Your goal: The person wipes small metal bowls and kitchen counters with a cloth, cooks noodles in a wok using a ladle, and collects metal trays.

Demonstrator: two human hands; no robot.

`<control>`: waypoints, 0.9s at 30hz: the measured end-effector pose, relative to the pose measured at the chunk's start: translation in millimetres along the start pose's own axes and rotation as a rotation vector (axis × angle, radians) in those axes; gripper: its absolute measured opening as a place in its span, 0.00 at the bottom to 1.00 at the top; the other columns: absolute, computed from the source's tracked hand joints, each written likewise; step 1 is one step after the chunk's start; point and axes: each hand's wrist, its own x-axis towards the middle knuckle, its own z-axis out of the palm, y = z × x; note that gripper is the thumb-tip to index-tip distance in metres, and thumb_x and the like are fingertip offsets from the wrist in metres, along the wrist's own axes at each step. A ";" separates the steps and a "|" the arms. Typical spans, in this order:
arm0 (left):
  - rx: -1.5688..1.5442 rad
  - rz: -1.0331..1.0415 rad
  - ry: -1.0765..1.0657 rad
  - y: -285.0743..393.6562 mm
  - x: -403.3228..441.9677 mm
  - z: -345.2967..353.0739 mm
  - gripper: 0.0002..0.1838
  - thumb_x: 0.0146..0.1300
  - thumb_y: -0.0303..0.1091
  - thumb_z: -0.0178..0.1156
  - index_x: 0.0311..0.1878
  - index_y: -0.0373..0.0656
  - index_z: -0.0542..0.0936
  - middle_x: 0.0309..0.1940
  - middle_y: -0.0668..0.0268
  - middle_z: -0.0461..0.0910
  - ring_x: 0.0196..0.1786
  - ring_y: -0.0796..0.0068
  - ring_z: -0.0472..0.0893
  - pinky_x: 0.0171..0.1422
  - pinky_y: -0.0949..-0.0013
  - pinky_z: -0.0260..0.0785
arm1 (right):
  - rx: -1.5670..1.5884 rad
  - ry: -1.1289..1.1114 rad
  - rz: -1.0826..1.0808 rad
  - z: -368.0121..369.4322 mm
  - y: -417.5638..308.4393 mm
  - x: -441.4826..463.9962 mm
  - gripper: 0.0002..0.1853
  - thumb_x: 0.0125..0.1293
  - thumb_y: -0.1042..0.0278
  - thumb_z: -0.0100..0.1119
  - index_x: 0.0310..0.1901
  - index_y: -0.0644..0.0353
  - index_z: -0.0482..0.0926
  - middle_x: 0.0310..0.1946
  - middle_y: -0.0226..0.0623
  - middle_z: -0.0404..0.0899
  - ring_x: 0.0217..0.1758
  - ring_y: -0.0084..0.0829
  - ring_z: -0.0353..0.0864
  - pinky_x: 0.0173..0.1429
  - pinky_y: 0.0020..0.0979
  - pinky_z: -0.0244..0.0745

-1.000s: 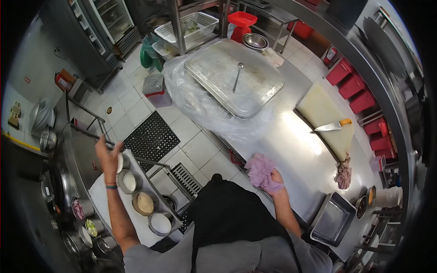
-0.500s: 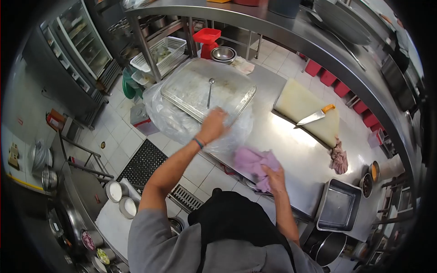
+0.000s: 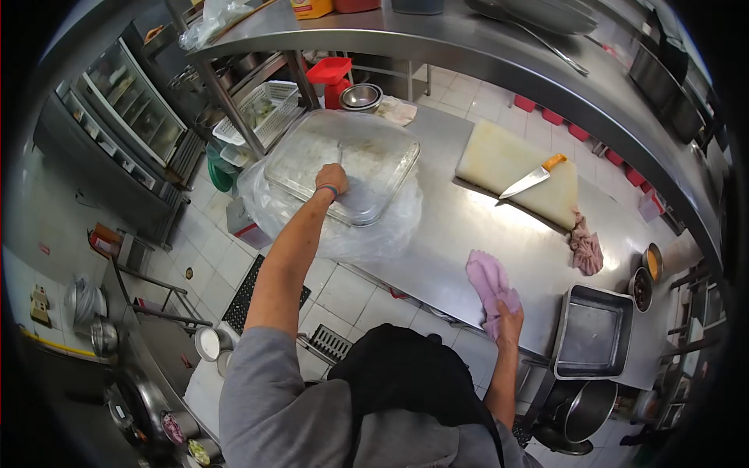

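My left hand (image 3: 331, 179) is closed over the handle end of a metal spoon (image 3: 340, 150), and its fingertips are hidden from above. Under it lies a shallow metal tray (image 3: 374, 168) covered in clear plastic, whose loose folds (image 3: 382, 238) spread toward the table's near edge. On the right, my right hand (image 3: 509, 321) grips a bunched purple cloth (image 3: 489, 282) by its lower end, at the near edge of the steel table (image 3: 437, 226).
A knife (image 3: 532, 178) with an orange handle rests on a white cutting board (image 3: 499, 152). Beyond it lies a crumpled brownish cloth (image 3: 585, 248). A deep steel pan (image 3: 594, 331) stands at the right. A raised steel shelf (image 3: 437, 35) spans the far side, near a red scale (image 3: 331, 74).
My left hand has moved left and forward onto the spoon and closed there. My right hand has carried the purple cloth to the right, away from the tray.
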 end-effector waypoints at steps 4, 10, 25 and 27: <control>0.031 -0.026 0.111 -18.0 -3.8 6.8 0.14 0.59 0.35 0.61 0.40 0.35 0.87 0.49 0.43 0.84 0.51 0.45 0.86 0.57 0.52 0.79 | 0.000 -0.022 -0.019 -3.4 4.2 3.5 0.25 0.67 0.79 0.59 0.66 0.69 0.69 0.52 0.42 0.81 0.46 0.32 0.84 0.48 0.31 0.83; -0.117 0.108 0.045 -97.1 21.6 20.8 0.19 0.63 0.42 0.57 0.31 0.32 0.85 0.36 0.41 0.84 0.45 0.41 0.84 0.55 0.50 0.77 | -0.129 -0.074 0.014 -8.6 -0.8 5.2 0.28 0.67 0.79 0.59 0.69 0.70 0.67 0.55 0.45 0.80 0.51 0.34 0.85 0.52 0.34 0.83; -0.137 0.155 0.506 -154.5 -379.0 -207.2 0.06 0.63 0.20 0.59 0.44 0.35 0.79 0.36 0.51 0.81 0.41 0.48 0.81 0.44 0.57 0.73 | -0.547 -0.238 -0.106 29.3 8.2 57.2 0.14 0.67 0.73 0.64 0.52 0.66 0.78 0.42 0.36 0.81 0.40 0.27 0.79 0.45 0.30 0.76; -0.112 0.071 0.547 -149.6 -438.7 -210.9 0.09 0.61 0.20 0.60 0.44 0.37 0.78 0.38 0.51 0.81 0.43 0.45 0.80 0.45 0.54 0.73 | -0.558 -0.261 -0.091 37.2 7.4 55.9 0.13 0.67 0.73 0.63 0.51 0.66 0.78 0.38 0.34 0.81 0.36 0.26 0.78 0.41 0.29 0.76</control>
